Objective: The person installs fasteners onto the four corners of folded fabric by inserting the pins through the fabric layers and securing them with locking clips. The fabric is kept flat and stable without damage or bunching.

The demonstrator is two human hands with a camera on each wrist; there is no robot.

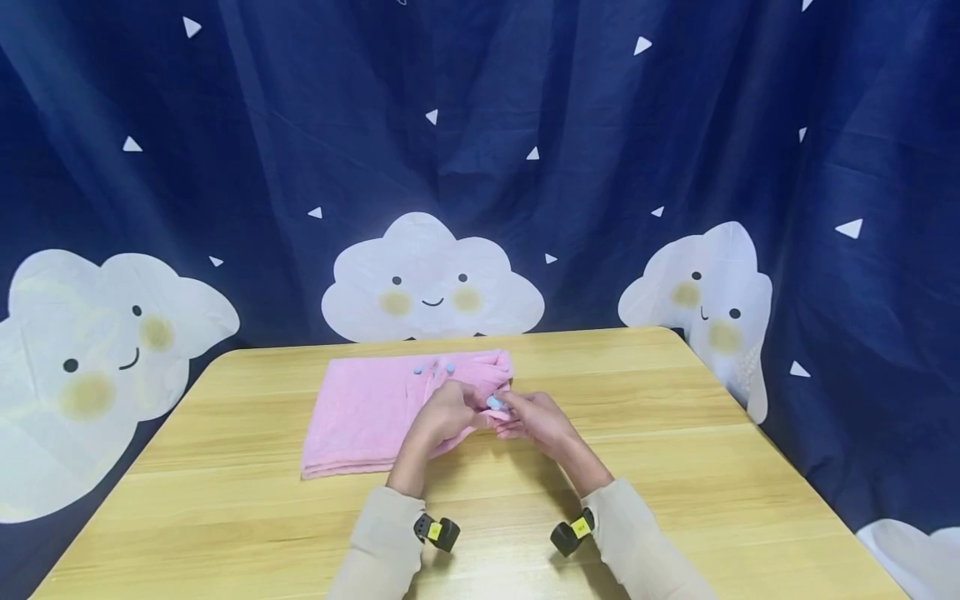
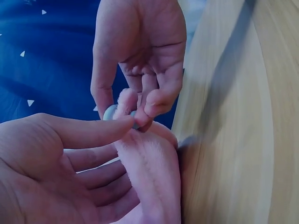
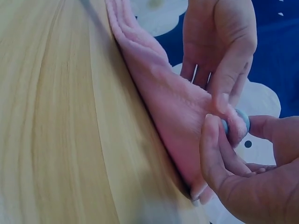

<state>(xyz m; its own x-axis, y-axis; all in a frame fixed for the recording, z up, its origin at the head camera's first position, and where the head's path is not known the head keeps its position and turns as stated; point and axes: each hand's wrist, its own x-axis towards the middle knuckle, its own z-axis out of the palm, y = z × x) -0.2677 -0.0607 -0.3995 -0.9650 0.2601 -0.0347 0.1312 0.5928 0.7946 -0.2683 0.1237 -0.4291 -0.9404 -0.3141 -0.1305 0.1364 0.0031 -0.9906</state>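
A pink plush cloth (image 1: 360, 408) with several blue buttons lies folded on the wooden table, its right part bunched and raised by both hands. My left hand (image 1: 450, 410) pinches the cloth's edge beside one blue button (image 1: 495, 402), its thumb on top. From the right, my right hand (image 1: 542, 421) pinches that same button between thumb and fingers. In the right wrist view, blue of the button (image 3: 242, 120) shows on both sides of a pink edge (image 3: 236, 130). Fingers partly cover the button in the left wrist view, so how far it passes through the cloth is hidden.
Two more blue buttons (image 1: 450, 367) sit near the cloth's far edge. The light wooden table (image 1: 660, 500) spreads around the cloth. Behind it hangs a dark blue curtain (image 1: 480, 183) with white clouds and triangles. Each wrist wears a black camera (image 1: 447, 535) on a strap.
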